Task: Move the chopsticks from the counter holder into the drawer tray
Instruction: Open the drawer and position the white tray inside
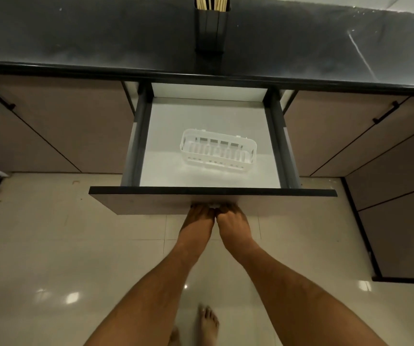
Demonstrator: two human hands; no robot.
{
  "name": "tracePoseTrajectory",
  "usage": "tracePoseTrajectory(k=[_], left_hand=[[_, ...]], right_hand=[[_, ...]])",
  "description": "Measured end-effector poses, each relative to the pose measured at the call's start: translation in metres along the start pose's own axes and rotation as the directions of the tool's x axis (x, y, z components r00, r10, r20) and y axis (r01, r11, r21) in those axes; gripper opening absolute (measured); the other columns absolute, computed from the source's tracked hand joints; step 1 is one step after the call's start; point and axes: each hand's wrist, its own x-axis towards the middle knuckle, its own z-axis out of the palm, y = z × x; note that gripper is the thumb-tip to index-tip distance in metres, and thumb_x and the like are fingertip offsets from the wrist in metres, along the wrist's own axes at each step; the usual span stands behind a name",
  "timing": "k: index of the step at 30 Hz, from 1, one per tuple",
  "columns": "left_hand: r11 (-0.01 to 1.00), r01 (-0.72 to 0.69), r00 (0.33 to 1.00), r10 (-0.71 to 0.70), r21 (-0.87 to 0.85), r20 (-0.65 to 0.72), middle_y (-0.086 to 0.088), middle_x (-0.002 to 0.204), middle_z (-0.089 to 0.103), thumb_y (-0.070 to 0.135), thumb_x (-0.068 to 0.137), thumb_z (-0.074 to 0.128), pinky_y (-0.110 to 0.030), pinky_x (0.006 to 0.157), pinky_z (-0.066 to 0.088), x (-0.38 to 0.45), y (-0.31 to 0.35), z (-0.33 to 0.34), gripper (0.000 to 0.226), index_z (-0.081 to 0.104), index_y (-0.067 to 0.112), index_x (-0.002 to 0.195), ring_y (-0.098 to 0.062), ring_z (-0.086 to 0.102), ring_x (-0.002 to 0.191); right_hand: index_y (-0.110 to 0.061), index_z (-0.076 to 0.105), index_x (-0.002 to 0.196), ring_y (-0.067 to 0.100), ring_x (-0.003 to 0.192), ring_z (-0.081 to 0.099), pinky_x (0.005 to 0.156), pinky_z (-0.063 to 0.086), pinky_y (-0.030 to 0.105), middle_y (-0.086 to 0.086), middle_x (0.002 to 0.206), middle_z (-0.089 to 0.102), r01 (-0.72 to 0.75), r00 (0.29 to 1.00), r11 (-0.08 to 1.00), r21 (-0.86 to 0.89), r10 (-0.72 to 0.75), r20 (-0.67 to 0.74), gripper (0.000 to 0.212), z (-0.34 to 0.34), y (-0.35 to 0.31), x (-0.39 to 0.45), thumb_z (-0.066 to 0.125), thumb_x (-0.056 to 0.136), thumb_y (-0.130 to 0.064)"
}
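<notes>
Both hands, left hand and right hand, grip the drawer front together; overpulling could slide the tray away from the chopsticks beyond it.

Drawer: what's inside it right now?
Inside the drawer: one white slotted tray, empty. No chopsticks yet; they stand in the counter holder. The drawer's rear runs under the counter, unseen.

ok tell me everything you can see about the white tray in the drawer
The white tray is a small rectangular basket that looks like plastic, with slotted walls and a ribbed, slotted floor. It is empty and sits upright, slightly askew, on the white floor of the open drawer, right of centre. Nothing else touches it.
</notes>
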Motion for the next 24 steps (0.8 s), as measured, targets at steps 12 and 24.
tracePoseTrajectory(k=[12, 24], left_hand=[[0.964, 0.046, 0.998, -0.058, 0.263, 0.039, -0.008, 0.138, 0.057, 0.025, 0.102, 0.054, -0.036, 0.115, 0.036, -0.009, 0.019, -0.006, 0.036, 0.052, 0.017, 0.137, -0.024, 0.055, 0.123], [0.845, -0.218, 0.856, 0.406, 0.487, -0.321, -0.014, 0.103, 0.067, 0.011, 0.096, 0.051, -0.043, 0.101, 0.048, -0.006, 0.062, -0.090, 0.023, 0.064, 0.003, 0.112, -0.029, 0.060, 0.097]], right_hand=[[-0.011, 0.071, 0.108, 0.027, 0.097, 0.066, 0.082, 0.057, 0.034, 0.009, 0.110, 0.070, 0.060, 0.997, 0.997, 0.039, -0.058, -0.054, 0.030, -0.024, -0.007, -0.036, 0.072, 0.079, -0.003], [0.000, 0.064, 0.123, 0.027, 0.098, 0.067, 0.085, 0.059, 0.037, 0.015, 0.111, 0.070, 0.165, 0.928, 0.986, 0.021, -0.148, -0.343, 0.038, -0.096, 0.010, -0.051, 0.068, 0.085, -0.003]])
